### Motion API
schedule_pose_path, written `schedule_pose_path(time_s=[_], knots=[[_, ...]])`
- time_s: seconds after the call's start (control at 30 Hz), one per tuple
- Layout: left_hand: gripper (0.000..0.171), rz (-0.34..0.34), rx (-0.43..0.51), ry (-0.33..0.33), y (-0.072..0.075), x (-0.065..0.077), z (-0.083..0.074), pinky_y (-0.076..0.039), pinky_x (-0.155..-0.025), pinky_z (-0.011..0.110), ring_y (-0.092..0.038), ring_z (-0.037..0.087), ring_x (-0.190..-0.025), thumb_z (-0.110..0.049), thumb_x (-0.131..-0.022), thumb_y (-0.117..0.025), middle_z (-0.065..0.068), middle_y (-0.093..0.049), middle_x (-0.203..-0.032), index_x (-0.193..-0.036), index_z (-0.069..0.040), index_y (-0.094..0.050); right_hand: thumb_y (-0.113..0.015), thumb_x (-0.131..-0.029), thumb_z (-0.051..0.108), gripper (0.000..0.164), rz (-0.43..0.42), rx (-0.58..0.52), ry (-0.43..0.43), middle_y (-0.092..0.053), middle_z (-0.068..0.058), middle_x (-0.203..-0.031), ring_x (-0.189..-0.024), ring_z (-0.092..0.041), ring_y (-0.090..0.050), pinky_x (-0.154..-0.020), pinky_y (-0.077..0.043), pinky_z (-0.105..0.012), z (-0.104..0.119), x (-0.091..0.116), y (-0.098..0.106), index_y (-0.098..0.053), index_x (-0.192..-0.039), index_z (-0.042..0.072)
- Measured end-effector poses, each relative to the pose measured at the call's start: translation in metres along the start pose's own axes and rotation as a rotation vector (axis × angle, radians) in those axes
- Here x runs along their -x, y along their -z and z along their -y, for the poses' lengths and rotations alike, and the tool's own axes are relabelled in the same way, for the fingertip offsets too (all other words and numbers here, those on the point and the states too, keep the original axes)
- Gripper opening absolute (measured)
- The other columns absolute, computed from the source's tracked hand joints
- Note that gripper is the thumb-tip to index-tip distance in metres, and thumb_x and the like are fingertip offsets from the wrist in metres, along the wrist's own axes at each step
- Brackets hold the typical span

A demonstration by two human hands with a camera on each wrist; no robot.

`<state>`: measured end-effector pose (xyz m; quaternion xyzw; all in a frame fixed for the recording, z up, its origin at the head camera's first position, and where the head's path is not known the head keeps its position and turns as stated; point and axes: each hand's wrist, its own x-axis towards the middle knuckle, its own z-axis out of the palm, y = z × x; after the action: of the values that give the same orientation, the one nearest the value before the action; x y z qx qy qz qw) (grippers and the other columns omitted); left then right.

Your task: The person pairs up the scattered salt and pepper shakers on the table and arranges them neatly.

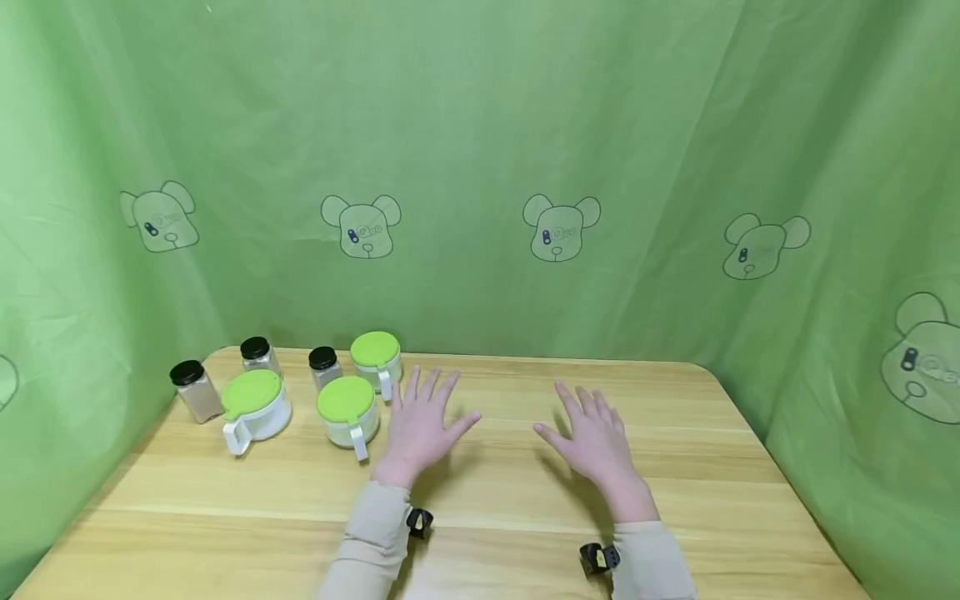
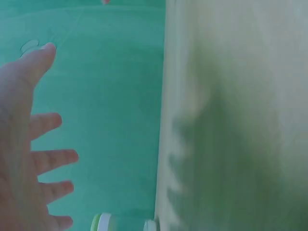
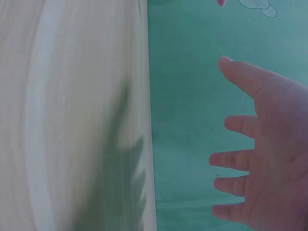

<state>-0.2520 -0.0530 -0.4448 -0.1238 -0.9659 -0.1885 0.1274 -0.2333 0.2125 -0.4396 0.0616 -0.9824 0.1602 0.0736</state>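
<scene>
Both my hands hover over the wooden table (image 1: 510,500), palms down with fingers spread, holding nothing. My left hand (image 1: 422,425) is just right of a white jar with a green lid (image 1: 347,400) and a handle. Behind that jar stands a second green-lidded jar (image 1: 377,350), close past the left fingertips; part of one shows at the bottom of the left wrist view. My right hand (image 1: 597,439) is over the table's right half, with its shadow on the wood. In the right wrist view its fingers (image 3: 236,159) are straight and apart.
Farther left sits a wider green-lidded white pot (image 1: 253,393) with its handle toward me. Several clear black-lidded spice bottles stand around it: one at far left (image 1: 197,392), one behind (image 1: 258,354), one between the jars (image 1: 324,365). A green curtain (image 1: 480,150) surrounds the table.
</scene>
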Motion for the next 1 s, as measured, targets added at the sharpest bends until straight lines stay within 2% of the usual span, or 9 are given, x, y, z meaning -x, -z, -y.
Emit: schedule_pose_path(time_s=[0.17, 0.3, 0.43, 0.67, 0.8, 1.0], knots=[[0.069, -0.152, 0.03, -0.051, 0.011, -0.001, 0.01, -0.021, -0.116, 0.062, -0.039, 0.037, -0.14, -0.063, -0.09, -0.052, 0.009, -0.052, -0.145, -0.143, -0.02, -0.047, -0.056, -0.091, 0.057, 0.077, -0.08, 0.013, 0.061, -0.043, -0.026, -0.147, -0.137, -0.051, -0.035, -0.109, -0.027, -0.069, 0.003, 0.0, -0.001, -0.039, -0.147, 0.008], [0.06, -0.278, 0.053, -0.079, 0.019, -0.002, 0.02, -0.029, -0.113, 0.059, -0.051, 0.033, -0.129, -0.055, -0.091, -0.057, 0.008, -0.061, -0.135, -0.136, -0.015, -0.055, -0.06, -0.091, 0.051, 0.07, -0.131, -0.01, 0.096, -0.052, -0.025, -0.14, -0.131, -0.048, -0.044, -0.107, -0.034, -0.065, 0.009, -0.001, -0.001, -0.047, -0.142, 0.005], [0.052, -0.366, 0.091, -0.08, 0.028, -0.001, 0.03, -0.034, -0.11, 0.056, -0.055, 0.033, -0.123, -0.048, -0.092, -0.061, 0.009, -0.065, -0.129, -0.131, -0.013, -0.059, -0.063, -0.091, 0.047, 0.064, -0.16, -0.044, 0.114, -0.056, -0.022, -0.137, -0.128, -0.043, -0.05, -0.107, -0.037, -0.06, 0.017, -0.002, -0.002, -0.051, -0.139, 0.005], [0.044, -0.512, 0.14, -0.081, 0.042, 0.0, 0.048, -0.04, -0.104, 0.051, -0.061, 0.031, -0.111, -0.038, -0.09, -0.068, 0.009, -0.07, -0.119, -0.125, -0.012, -0.064, -0.065, -0.091, 0.045, 0.061, -0.179, -0.083, 0.137, -0.058, -0.02, -0.135, -0.126, -0.04, -0.053, -0.105, -0.04, -0.059, 0.033, 0.001, -0.007, -0.053, -0.137, 0.006], [0.042, -0.559, 0.159, -0.059, 0.047, 0.003, 0.059, -0.04, -0.103, 0.052, -0.06, 0.033, -0.109, -0.036, -0.09, -0.068, 0.011, -0.07, -0.117, -0.124, -0.011, -0.065, -0.065, -0.09, 0.045, 0.061, -0.185, -0.101, 0.161, -0.059, -0.019, -0.135, -0.126, -0.039, -0.054, -0.105, -0.041, -0.058, 0.042, 0.003, -0.011, -0.053, -0.137, 0.008], [0.043, -0.569, 0.159, -0.02, 0.054, 0.008, 0.073, -0.037, -0.106, 0.053, -0.057, 0.034, -0.113, -0.035, -0.09, -0.068, 0.014, -0.069, -0.117, -0.126, -0.012, -0.063, -0.066, -0.09, 0.045, 0.061, -0.187, -0.122, 0.203, -0.06, -0.018, -0.134, -0.125, -0.037, -0.055, -0.105, -0.042, -0.056, 0.059, 0.006, -0.019, -0.054, -0.137, 0.008]])
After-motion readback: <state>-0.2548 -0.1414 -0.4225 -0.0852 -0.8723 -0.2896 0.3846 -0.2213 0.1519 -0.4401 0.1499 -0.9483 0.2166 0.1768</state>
